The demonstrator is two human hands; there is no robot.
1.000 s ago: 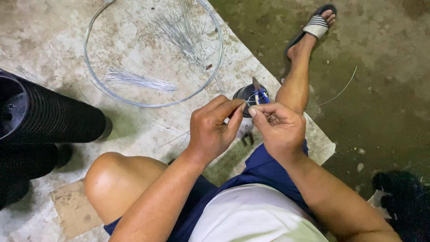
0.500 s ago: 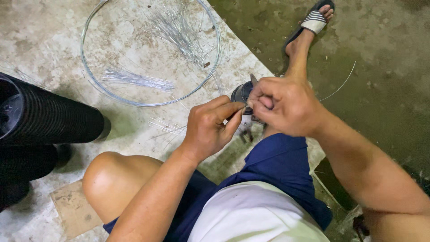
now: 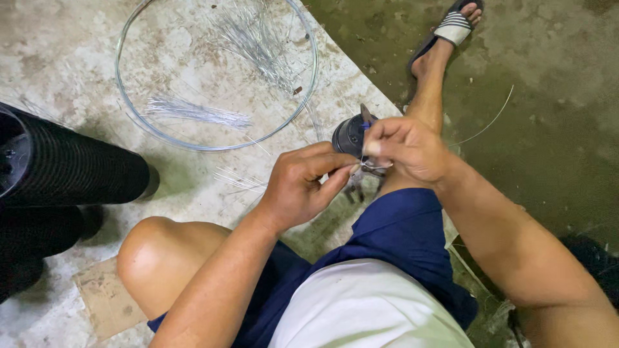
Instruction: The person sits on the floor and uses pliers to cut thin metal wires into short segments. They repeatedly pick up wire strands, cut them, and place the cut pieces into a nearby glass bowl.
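The person sits on the concrete floor (image 3: 77, 51), both hands meeting above the right knee. The left hand (image 3: 300, 187) pinches a thin wire (image 3: 369, 166) between thumb and forefinger; the right hand (image 3: 406, 149) is curled closed over the same wire, just in front of a dark round spool (image 3: 348, 135). Short, firm pinches close together would likely keep the wire from slipping. A wire hoop (image 3: 213, 145) and loose wire bundles (image 3: 193, 111) lie toward the floor's far edge.

We see a short piece of thin silvery wire (image 3: 369, 165), pinched at its ends between our left hand (image 3: 300, 187) and right hand (image 3: 406, 149). It runs bent across the small gap between our fingertips, above the right knee.
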